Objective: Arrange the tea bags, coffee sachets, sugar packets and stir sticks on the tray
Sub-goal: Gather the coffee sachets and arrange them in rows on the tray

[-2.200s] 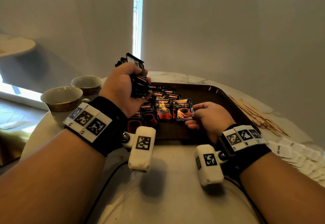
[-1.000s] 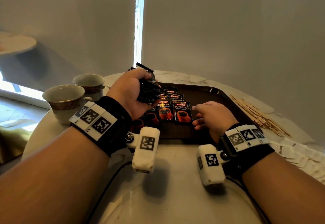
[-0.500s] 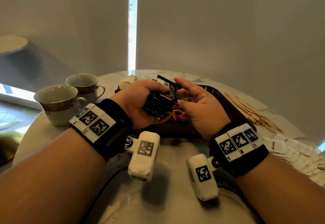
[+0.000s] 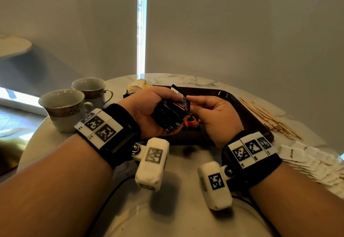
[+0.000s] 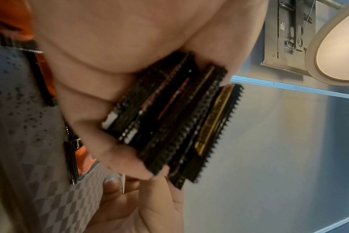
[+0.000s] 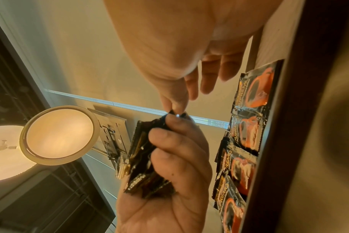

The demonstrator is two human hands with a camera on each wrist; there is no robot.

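Observation:
My left hand (image 4: 160, 106) grips a stack of black coffee sachets (image 4: 171, 115) above the near left part of the dark brown tray (image 4: 243, 106). My right hand (image 4: 193, 104) meets it from the right, and its thumb and forefinger pinch the top corner of one sachet (image 6: 176, 112) in the stack (image 6: 143, 159). The left wrist view shows the stack's serrated edges (image 5: 181, 119) fanned in my palm. A row of sachets (image 6: 245, 129) lies face up on the tray, mostly hidden under my hands in the head view. Stir sticks (image 4: 268, 118), sugar packets (image 4: 307, 157) and tea bags (image 4: 138, 86) lie off the tray.
Two gold-rimmed cups (image 4: 62, 106) (image 4: 90, 89) stand at the left of the round marble table (image 4: 176, 209). The stir sticks and sugar packets lie along the tray's right side, the tea bags at its far left corner. A wall with blinds is close behind the table.
My right hand left the sachet it laid on the tray and rose to the stack. My left hand came down and toward the right hand, still holding the stack.

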